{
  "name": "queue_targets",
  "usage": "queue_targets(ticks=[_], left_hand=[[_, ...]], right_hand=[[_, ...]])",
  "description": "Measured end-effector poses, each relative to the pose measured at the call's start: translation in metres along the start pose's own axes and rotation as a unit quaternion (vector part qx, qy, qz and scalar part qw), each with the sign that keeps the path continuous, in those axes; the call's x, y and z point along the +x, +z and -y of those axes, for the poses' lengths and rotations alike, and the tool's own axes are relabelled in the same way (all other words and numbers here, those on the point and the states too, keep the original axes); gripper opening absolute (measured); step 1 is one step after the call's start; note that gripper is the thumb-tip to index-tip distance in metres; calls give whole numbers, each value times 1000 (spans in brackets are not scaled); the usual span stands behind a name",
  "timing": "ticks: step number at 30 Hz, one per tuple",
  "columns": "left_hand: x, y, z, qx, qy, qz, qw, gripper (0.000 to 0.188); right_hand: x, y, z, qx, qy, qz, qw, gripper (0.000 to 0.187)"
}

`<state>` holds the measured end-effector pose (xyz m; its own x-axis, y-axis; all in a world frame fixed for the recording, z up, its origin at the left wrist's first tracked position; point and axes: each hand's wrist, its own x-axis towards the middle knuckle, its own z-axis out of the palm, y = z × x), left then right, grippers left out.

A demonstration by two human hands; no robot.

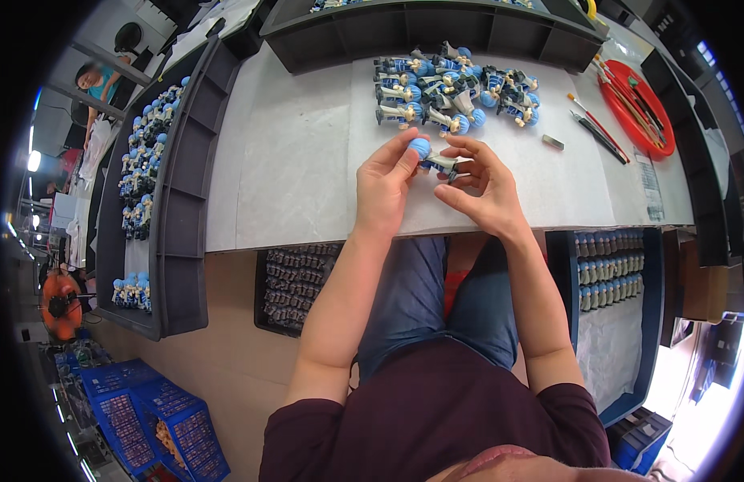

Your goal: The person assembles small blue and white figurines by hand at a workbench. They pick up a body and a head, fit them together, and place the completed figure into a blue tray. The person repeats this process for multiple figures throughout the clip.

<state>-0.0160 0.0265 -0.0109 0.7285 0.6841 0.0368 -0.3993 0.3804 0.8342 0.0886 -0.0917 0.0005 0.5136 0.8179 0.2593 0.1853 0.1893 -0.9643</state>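
Over the near part of the white-covered table, my left hand [390, 173] pinches a small blue-haired figurine [440, 163] by its head. The figurine lies sideways, its pale and dark body pointing to the right. Around the body's far end curl the fingers of my right hand [486, 183], spread apart with a gap between thumb and fingertips. Whether those fingertips touch the figurine, I cannot tell. Just beyond my hands lies a cluster of similar figurines [436, 87] with light blue hair, mostly on their sides.
A dark grey crate [179, 193] with figurines stands at left, another crate [436, 36] at the back. At right are a red tray [639, 108] of brushes, loose brushes [598, 132] and a small grey block [553, 142]. Below right sits a blue bin [609, 321] with rowed pieces.
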Motion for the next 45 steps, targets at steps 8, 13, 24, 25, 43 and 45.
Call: queue_targets(ticks=[8, 13, 24, 25, 43, 45], left_hand=[[1, -2, 0, -39, 30, 57, 997, 39], [1, -3, 1, -34, 38, 63, 997, 40], [-4, 12, 4, 166, 51, 47, 984, 35], [-3, 14, 7, 164, 53, 42, 984, 35], [-4, 13, 20, 275, 44, 89, 956, 28], [-11, 18, 13, 361, 126, 56, 922, 26]], right_hand=[[2, -3, -13, 25, 17, -32, 999, 49], [2, -2, -12, 15, 23, -34, 999, 49], [2, -4, -15, 75, 55, -49, 994, 40], [2, -5, -16, 84, 55, -60, 993, 36], [7, -152, -16, -449, 29, -157, 879, 16], [13, -140, -12, -434, 2, -154, 888, 16]])
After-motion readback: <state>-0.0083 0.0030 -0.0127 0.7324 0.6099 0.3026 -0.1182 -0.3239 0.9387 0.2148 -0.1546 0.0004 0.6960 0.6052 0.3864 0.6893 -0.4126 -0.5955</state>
